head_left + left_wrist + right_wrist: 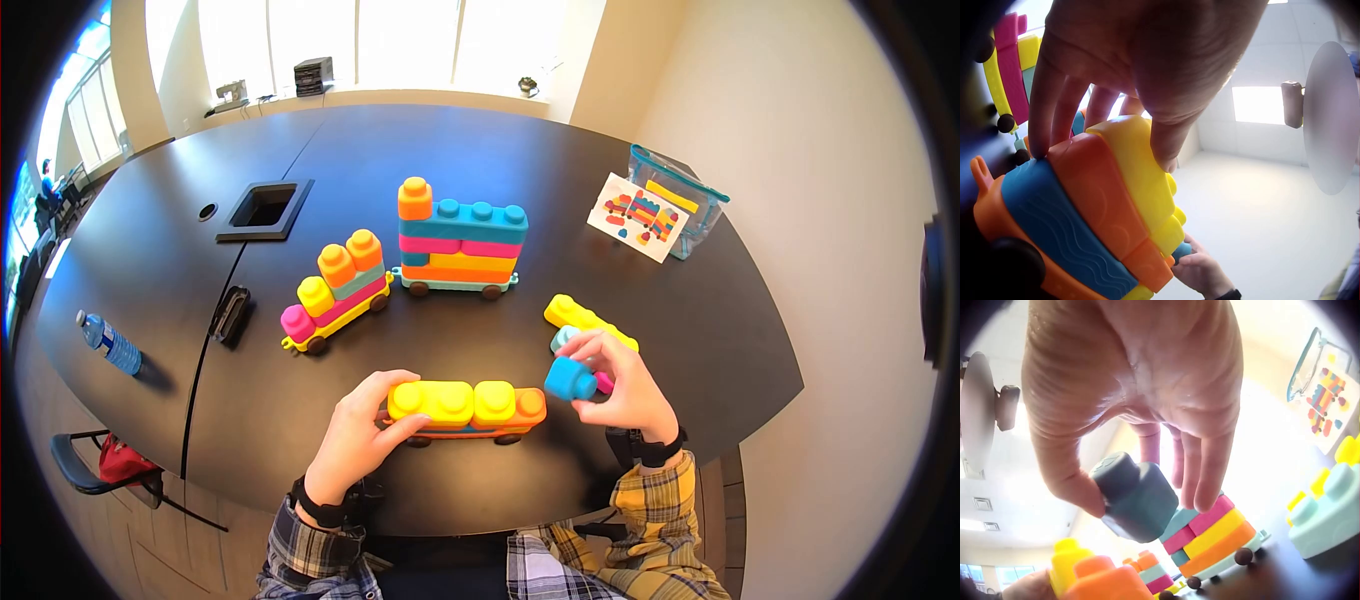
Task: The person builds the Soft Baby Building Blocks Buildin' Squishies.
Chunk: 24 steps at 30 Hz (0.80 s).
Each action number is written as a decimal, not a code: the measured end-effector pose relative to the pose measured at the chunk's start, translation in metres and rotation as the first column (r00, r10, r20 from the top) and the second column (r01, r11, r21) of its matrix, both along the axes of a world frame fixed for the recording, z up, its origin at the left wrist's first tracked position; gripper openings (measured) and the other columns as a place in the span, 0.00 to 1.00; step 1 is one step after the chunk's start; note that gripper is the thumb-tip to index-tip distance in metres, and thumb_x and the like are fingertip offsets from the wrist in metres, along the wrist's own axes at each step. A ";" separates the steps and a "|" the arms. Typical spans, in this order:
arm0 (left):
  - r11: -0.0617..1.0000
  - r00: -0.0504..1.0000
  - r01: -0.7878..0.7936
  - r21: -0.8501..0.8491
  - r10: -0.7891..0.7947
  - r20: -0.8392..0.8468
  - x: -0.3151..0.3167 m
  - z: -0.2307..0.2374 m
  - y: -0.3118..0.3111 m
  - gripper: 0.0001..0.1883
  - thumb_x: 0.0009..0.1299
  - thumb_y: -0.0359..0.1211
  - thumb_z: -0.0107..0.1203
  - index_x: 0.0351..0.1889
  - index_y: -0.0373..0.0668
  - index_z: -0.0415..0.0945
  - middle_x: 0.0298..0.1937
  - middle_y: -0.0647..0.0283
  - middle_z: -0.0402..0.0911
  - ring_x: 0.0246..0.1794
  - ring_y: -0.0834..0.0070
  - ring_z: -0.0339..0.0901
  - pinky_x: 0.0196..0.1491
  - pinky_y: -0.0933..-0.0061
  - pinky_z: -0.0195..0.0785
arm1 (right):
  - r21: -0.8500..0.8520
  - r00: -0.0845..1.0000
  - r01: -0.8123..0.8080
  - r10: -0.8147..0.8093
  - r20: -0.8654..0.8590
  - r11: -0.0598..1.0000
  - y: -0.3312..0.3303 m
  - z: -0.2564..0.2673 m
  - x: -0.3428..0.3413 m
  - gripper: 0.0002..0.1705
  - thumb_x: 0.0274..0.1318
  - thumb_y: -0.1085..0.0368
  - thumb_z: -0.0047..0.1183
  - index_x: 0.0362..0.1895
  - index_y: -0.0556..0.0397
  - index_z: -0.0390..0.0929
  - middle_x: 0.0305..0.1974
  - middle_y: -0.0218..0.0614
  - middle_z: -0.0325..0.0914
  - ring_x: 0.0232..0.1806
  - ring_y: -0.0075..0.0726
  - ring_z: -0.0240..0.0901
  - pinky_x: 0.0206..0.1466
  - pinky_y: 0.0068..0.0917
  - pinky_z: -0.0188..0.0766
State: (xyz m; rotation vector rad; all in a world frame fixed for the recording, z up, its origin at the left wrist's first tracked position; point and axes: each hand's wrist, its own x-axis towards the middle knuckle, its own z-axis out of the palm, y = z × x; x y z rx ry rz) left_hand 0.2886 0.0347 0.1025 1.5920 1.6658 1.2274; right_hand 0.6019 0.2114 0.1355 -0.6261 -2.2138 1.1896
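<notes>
My left hand (355,425) grips the left end of a toy wagon of stacked blocks, thumb on the near side and fingers on the far side. Yellow blocks (445,402) top this wagon, with an orange block (530,404) bare at its right end. Orange and blue layers (1063,219) lie below in the left wrist view. Beside that end, my right hand (632,392) pinches a small blue block (568,380) between thumb and fingers, held above the table. Behind the right hand lie a long yellow block (592,322), a pale teal block (563,340) and a partly hidden pink piece (604,382).
Two other block wagons, a tall one (462,245) and a stepped one (340,290), stand farther back on the dark table (700,330). A picture card (637,217) leans on a clear bag (700,205) at right. A water bottle (110,343) stands left.
</notes>
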 end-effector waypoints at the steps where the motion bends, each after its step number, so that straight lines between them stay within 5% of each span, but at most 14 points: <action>1: 1.000 1.000 0.001 0.000 -0.001 0.000 0.000 0.000 0.000 0.24 0.69 0.30 0.69 0.62 0.41 0.77 0.57 0.59 0.83 0.58 0.67 0.83 0.51 0.68 0.84 | -0.001 1.000 0.001 -0.001 0.000 1.000 -0.004 0.006 -0.001 0.31 0.44 0.71 0.69 0.56 0.55 0.76 0.56 0.39 0.78 0.57 0.37 0.80 0.62 0.34 0.80; 5: 1.000 1.000 -0.002 -0.010 0.002 0.012 0.002 0.001 0.000 0.23 0.69 0.30 0.69 0.62 0.41 0.77 0.57 0.59 0.83 0.58 0.67 0.83 0.51 0.68 0.84 | -0.063 0.978 -0.154 0.162 0.132 0.986 -0.012 0.009 -0.015 0.30 0.49 0.70 0.69 0.58 0.57 0.78 0.55 0.40 0.81 0.57 0.38 0.81 0.66 0.36 0.77; 9: 1.000 1.000 -0.010 0.001 0.010 0.002 0.000 -0.001 0.000 0.23 0.69 0.30 0.69 0.62 0.41 0.77 0.57 0.59 0.83 0.58 0.67 0.83 0.50 0.69 0.84 | 0.192 0.965 -0.254 0.233 0.124 0.948 -0.009 -0.004 -0.023 0.29 0.59 0.64 0.69 0.64 0.57 0.77 0.57 0.41 0.82 0.57 0.42 0.82 0.65 0.35 0.77; 17: 1.000 1.000 -0.015 0.001 0.015 0.011 0.001 0.001 -0.001 0.24 0.69 0.31 0.69 0.62 0.41 0.77 0.57 0.59 0.82 0.58 0.68 0.82 0.51 0.69 0.84 | -0.109 0.968 -0.207 0.220 0.123 0.972 -0.010 -0.012 -0.023 0.26 0.67 0.63 0.63 0.66 0.55 0.76 0.56 0.41 0.82 0.54 0.38 0.82 0.62 0.35 0.78; 24: 1.000 1.000 -0.017 -0.002 0.017 -0.004 0.000 0.001 -0.002 0.24 0.69 0.31 0.69 0.63 0.41 0.77 0.57 0.59 0.82 0.58 0.67 0.82 0.51 0.69 0.84 | -0.131 0.971 -0.214 0.225 0.077 0.968 -0.011 -0.017 -0.024 0.26 0.68 0.63 0.63 0.66 0.58 0.75 0.57 0.40 0.82 0.55 0.36 0.81 0.63 0.35 0.77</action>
